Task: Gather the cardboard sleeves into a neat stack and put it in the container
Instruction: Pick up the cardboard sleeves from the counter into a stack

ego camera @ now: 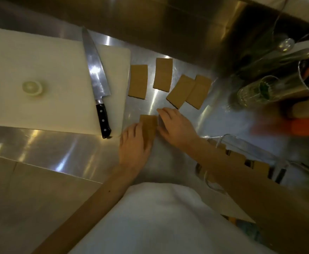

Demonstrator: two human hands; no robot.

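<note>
Plain tan cardboard sleeves [138, 81], white cutting board [40, 79], black-handled knife [97, 77] (silver rivets), steel-grey counter [40, 143]

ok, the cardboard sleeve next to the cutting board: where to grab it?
Probably by its two long edges, from above. That cardboard sleeve lies flat on the steel counter, apart from the cutting board and the next sleeve, so both edges look reachable.

Right forearm hides most of the clear container [245, 143]; orange object [303, 125] blurred at right edge
</note>
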